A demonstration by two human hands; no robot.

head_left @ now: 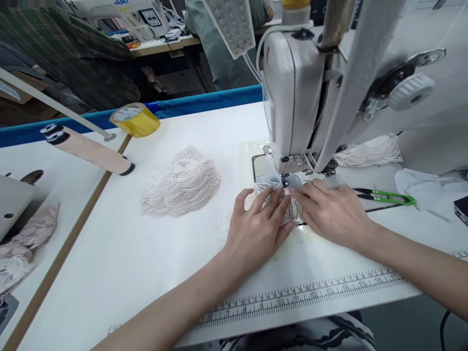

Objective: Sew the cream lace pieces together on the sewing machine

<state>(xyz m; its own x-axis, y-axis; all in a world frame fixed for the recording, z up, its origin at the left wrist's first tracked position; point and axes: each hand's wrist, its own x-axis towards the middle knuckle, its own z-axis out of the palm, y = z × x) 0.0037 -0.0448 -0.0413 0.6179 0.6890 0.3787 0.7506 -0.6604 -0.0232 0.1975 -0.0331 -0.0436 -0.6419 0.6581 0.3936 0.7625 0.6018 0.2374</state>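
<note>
Under the needle area of a white sewing machine (283, 92) lies a pale lace piece (269, 185), partly covered by both hands. My left hand (256, 224) rests on the lace with its fingers spread and pressing down. On the other side, my right hand (329, 209) has its fingers bent and drawn together at the lace's right edge, close to the presser foot (285, 180). The fingertips of both hands nearly meet in front of the foot. A stack of similar lace pieces (186, 183) sits left of my left hand.
Green thread snips (391, 197) lie right of my right hand, near white cloth (427, 187). More lace (373, 152) is behind the machine head. Yellow tape (142, 121) and a pink cylinder (87, 150) stand at left. A ruler strip (292, 298) lines the front edge. People work beyond.
</note>
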